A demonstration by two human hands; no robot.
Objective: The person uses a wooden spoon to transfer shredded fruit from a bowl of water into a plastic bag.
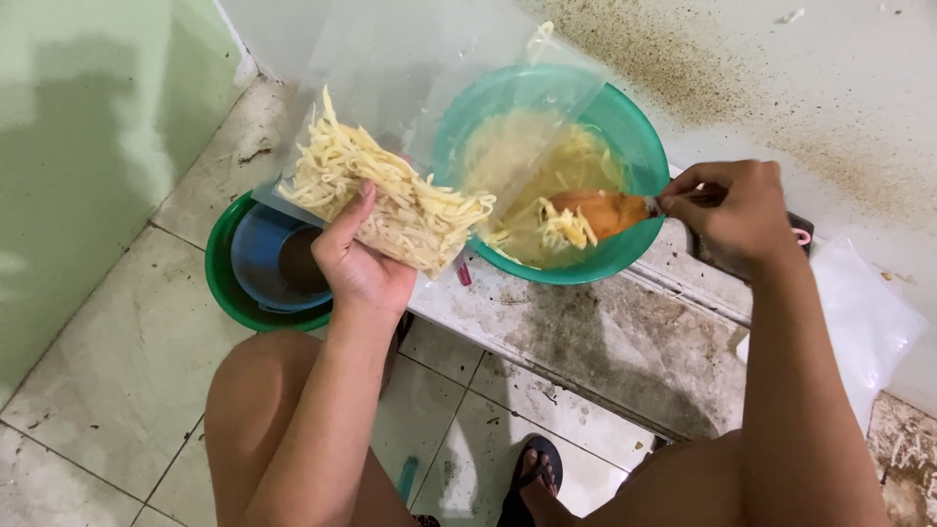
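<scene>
Gripping the clear bag (410,127) of noodle strands left-handed (356,259), right hand (737,210) clenching the loaded orange spoon (600,213), strands risk spilling past the tilted bag's mouth.

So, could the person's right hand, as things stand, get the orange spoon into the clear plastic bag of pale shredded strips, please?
Probably yes: the right hand holds the orange spoon over the teal bowl, beside the clear bag that the left hand holds tilted; nothing lies between.
</scene>
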